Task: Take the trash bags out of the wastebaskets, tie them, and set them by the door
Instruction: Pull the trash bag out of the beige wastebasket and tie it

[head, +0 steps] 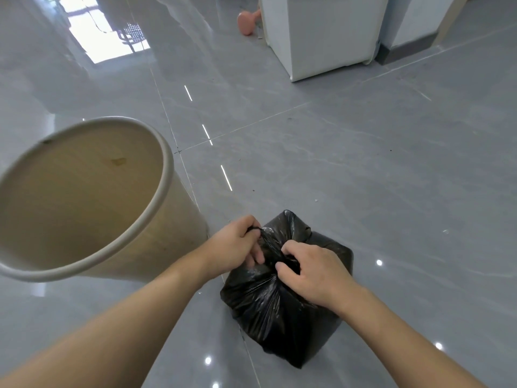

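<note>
Pinching crinkled glossy black trash bag (279, 303): both hands.

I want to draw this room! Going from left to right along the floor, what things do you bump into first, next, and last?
Beige wastebasket → left hand → right hand, both gripping the black trash bag's top. Farther back, the white cabinet stands toward the right.
</note>
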Demonstrator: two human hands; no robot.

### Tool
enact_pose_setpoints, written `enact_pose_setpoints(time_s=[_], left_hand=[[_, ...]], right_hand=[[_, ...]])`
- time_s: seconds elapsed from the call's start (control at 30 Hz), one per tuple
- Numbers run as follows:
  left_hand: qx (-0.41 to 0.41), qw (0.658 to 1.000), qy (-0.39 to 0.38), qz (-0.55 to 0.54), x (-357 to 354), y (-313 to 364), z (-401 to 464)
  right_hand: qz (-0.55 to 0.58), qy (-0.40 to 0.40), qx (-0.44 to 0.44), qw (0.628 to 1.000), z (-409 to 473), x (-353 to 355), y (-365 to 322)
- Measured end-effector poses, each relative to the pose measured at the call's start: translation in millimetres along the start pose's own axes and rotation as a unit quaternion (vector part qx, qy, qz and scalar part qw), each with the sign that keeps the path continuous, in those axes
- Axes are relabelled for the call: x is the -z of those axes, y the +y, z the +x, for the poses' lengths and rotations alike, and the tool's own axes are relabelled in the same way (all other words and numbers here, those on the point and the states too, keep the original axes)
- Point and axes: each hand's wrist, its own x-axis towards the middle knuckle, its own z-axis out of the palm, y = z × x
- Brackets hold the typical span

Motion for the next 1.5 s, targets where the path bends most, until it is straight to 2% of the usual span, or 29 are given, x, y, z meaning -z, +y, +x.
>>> enact_pose_setpoints(time_s=[0.2, 0.33, 0.43, 0.53, 0.63, 0.73, 0.87, 1.03, 1.13, 1.23, 1.3, 1.43, 1.5], left_hand=[[-0.030, 0.997, 0.074, 0.009, -4, -1, 4], [-0.062, 0.996, 0.070, -0.004, -7, 8, 3], [-0.066, 0.996, 0.061, -0.005, -9, 13, 5], [-0.045, 0.996, 0.076, -0.017, -12, 12, 9], [-0.022, 0.997, 0.072, -0.035, -16, 9, 11], [0.002, 0.998, 0.048, -0.037, -21, 3, 12], [0.024, 0.999, 0.027, -0.022, -28, -2, 13], [0.037, 0.999, 0.018, -0.008, -31, -4, 11], [0.041, 0.998, 0.031, -0.024, -26, -9, 6], [0.028, 0.997, 0.040, -0.055, -19, -15, -3], [0.011, 0.999, 0.034, -0.021, -18, -20, -10], [-0.018, 0.994, 0.025, 0.104, -23, -29, -17], [-0.038, 0.981, 0.036, 0.185, -26, -33, -15]], right_hand=[[0.016, -0.038, -0.023, 0.999, 5, 1, 0], [0.027, -0.052, -0.029, 0.998, 7, 0, 1], [0.039, -0.020, -0.038, 0.998, 6, -3, 2], [0.028, 0.058, -0.032, 0.997, 4, -7, 1], [-0.004, 0.167, 0.015, 0.986, 0, -13, 2], [-0.022, 0.219, 0.068, 0.973, -5, -20, 9], [-0.050, 0.230, 0.119, 0.965, -11, -24, 15], [-0.041, 0.182, 0.136, 0.973, -12, -19, 17], [0.079, 0.150, 0.026, 0.985, -10, -11, 10], [0.164, 0.122, -0.104, 0.973, -2, -3, 9], [0.220, 0.091, -0.169, 0.956, 4, 0, 11], [0.445, 0.044, -0.230, 0.864, 9, 5, 5], [0.508, 0.018, -0.249, 0.824, 10, 8, 5]])
